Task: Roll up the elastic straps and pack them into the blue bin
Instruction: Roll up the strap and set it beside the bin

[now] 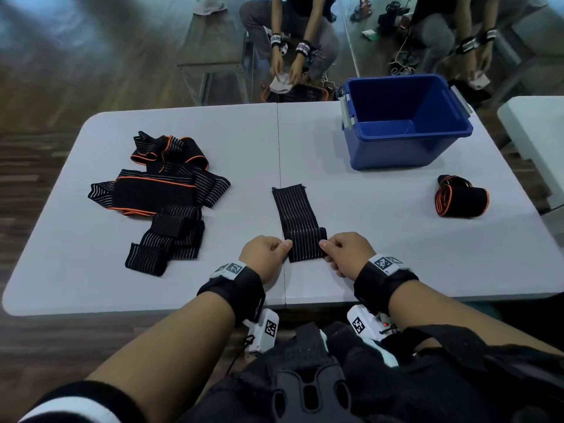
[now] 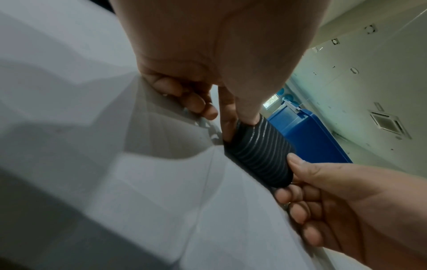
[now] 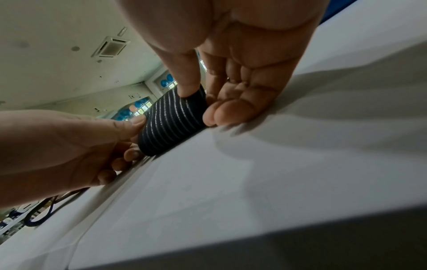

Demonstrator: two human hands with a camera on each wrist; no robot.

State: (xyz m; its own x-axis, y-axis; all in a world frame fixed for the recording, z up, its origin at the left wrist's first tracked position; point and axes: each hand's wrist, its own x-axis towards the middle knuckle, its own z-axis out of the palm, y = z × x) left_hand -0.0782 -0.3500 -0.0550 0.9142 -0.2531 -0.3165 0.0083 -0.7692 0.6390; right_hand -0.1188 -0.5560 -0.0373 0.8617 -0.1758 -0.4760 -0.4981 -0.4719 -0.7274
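A black strap with thin white stripes (image 1: 297,215) lies lengthwise on the grey table (image 1: 381,239), its near end wound into a small roll (image 2: 261,151) (image 3: 171,124). My left hand (image 1: 268,254) pinches the roll's left end between thumb and fingers. My right hand (image 1: 345,251) pinches its right end the same way. The blue bin (image 1: 406,120) stands open and empty at the far right of the table. A rolled black strap with orange edging (image 1: 460,196) lies to the right, below the bin.
A loose heap of several black and orange-edged straps (image 1: 161,196) covers the table's left half. A second white table's corner (image 1: 534,126) shows at the far right. Mirrors behind the table reflect the person. The bin (image 2: 309,135) appears behind the roll in the left wrist view.
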